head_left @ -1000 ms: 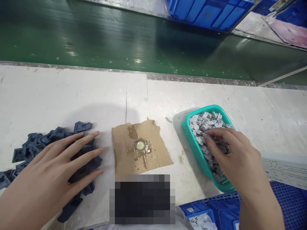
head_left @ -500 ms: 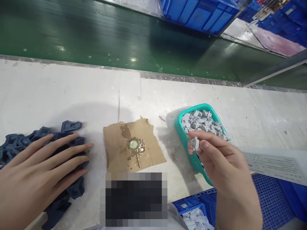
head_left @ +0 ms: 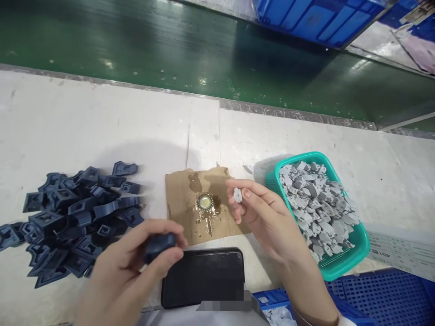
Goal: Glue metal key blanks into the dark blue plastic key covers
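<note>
My left hand (head_left: pixel 136 267) is closed around a dark blue plastic part (head_left: pixel 159 246), held above the table just left of a black phone. Between the thumb and fingers of my right hand (head_left: pixel 268 217) is a small light grey plastic piece (head_left: pixel 237 195). That hand hovers over the right side of a brown cardboard sheet (head_left: pixel 180 199). On the cardboard sits a small round dish (head_left: pixel 205 203) with wet, shiny splashes about it. A pile of dark blue parts (head_left: pixel 81 208) lies at the left. Many grey pieces (head_left: pixel 316 203) fill a green basket (head_left: pixel 362 258) at the right.
The black phone (head_left: pixel 204 276) lies at the table's front edge. Beyond the white table (head_left: pixel 142 122) runs a green belt (head_left: pixel 136 50), with a blue crate (head_left: pixel 316 20) behind it. A printed sheet (head_left: pixel 401 251) and blue crates (head_left: pixel 384 290) are at the lower right.
My left hand has come off the pile and moved right, now gripping a dark blue part. My right hand has carried the grey piece left, from the basket to the cardboard.
</note>
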### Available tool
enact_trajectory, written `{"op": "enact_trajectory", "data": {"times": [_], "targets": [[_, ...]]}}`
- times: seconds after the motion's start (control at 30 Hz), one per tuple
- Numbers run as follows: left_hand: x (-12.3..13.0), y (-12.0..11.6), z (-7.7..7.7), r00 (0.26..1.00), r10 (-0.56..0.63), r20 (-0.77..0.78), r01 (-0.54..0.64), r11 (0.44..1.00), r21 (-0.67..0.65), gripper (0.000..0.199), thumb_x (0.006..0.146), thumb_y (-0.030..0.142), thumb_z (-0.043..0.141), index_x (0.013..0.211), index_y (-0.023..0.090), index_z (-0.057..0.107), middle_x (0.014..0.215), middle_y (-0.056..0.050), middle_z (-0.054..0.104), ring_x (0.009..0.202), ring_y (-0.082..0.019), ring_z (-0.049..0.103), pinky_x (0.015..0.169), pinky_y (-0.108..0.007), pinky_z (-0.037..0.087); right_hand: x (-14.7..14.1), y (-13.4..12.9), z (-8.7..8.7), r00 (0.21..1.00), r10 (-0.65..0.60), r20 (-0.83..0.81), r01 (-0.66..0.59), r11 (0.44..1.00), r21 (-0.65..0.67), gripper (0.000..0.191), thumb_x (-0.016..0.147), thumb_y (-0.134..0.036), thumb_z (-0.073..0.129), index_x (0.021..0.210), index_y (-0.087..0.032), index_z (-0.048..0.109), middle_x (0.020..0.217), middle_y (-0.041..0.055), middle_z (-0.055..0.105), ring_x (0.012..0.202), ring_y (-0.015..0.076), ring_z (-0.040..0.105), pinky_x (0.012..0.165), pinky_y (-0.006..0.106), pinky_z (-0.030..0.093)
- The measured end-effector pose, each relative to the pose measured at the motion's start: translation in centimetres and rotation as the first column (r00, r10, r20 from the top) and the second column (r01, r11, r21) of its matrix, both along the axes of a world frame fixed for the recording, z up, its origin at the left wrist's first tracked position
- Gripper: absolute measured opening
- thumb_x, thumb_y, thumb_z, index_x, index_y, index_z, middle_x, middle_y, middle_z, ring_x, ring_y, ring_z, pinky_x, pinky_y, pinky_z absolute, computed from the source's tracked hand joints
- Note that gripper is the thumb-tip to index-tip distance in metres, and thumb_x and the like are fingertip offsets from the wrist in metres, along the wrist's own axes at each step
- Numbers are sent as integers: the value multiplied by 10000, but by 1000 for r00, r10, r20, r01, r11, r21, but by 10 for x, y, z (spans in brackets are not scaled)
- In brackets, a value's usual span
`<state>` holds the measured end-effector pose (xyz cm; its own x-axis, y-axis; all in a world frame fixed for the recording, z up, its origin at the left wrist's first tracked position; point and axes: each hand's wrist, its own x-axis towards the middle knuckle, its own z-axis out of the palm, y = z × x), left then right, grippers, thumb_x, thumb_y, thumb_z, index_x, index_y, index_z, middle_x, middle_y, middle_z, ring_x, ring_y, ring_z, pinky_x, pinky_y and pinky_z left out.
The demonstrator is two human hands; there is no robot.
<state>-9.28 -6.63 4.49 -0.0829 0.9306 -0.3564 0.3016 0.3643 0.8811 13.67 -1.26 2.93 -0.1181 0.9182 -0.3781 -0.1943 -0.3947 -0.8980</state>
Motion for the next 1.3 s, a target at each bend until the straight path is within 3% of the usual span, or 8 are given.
{"op": "enact_trajectory", "data": {"times": [0.13, 0.23, 0.3, 0.5, 0.7, 0.87, 1.03, 1.3], "targets": [[8, 5, -27, 978, -26, 208, 26, 1000, 2, 236, 916, 453, 698, 1115, 332, 734, 939, -37, 799, 757, -184, 746, 631, -212, 623, -2, 8, -9, 1000, 23, 15, -23, 1000, -11, 297, 866, -474, 773, 999, -208, 777, 756, 12, 675, 569, 105, 565, 541, 249, 519], [9, 7, -38, 964, 6, 264, -8, 1000, 7, 142, 933, 397, 699, 1046, 316, 720, 1052, -39, 802, 996, -190, 759, 801, -206, 625, -1, 10, -15, 996, 36, 87, -37, 999, 18, 328, 876, -516, 762, 924, -192, 774, 668, -10, 621, 537, 95, 533, 505, 234, 455], [9, 9, -38, 962, 2, 272, -8, 1000, 20, 98, 910, 364, 727, 978, 298, 750, 1071, -41, 801, 1018, -189, 758, 841, -207, 619, 0, 11, -16, 989, 42, 139, -49, 998, 42, 341, 899, -527, 734, 914, -188, 768, 621, -28, 571, 520, 91, 497, 486, 229, 404], [14, 16, -34, 927, 51, 372, -43, 999, -28, 87, 852, 299, 782, 936, 283, 791, 898, -43, 804, 865, -202, 774, 731, -235, 639, -2, 12, -17, 959, 80, 271, -104, 991, 78, 324, 934, -523, 686, 931, -202, 730, 616, -39, 518, 522, 101, 455, 464, 233, 364], [17, 12, -42, 795, 126, 593, -60, 990, -129, 62, 887, 324, 787, 945, 309, 773, 1085, -8, 768, 971, -175, 776, 800, -209, 643, 2, 12, -22, 891, -27, 453, -97, 964, 249, 216, 971, -396, 675, 866, -209, 702, 771, 0, 662, 627, 111, 544, 570, 243, 446], [14, 9, -46, 747, 124, 654, -45, 990, -136, 126, 913, 380, 761, 1015, 306, 767, 920, -16, 720, 859, -145, 726, 726, -179, 603, 0, 8, -25, 793, -6, 609, -264, 897, 353, 207, 1020, -342, 616, 878, -217, 701, 839, 16, 738, 737, 153, 655, 650, 270, 503], [16, 11, -44, 722, 127, 680, -67, 991, -114, 118, 942, 346, 719, 1031, 279, 757, 912, -26, 704, 717, -111, 626, 595, -164, 517, -10, 3, -22, 675, -8, 738, -472, 764, 440, 134, 1033, -248, 579, 964, -220, 691, 865, 21, 763, 735, 154, 689, 679, 274, 522], [18, 11, -46, 785, 143, 603, -78, 988, -133, 84, 930, 319, 734, 945, 244, 700, 904, -18, 734, 744, -119, 683, 621, -161, 565, -14, 5, -25, 560, -112, 821, -637, 575, 513, 127, 1043, -188, 569, 942, -215, 642, 823, 16, 742, 739, 148, 674, 682, 253, 508]]}}
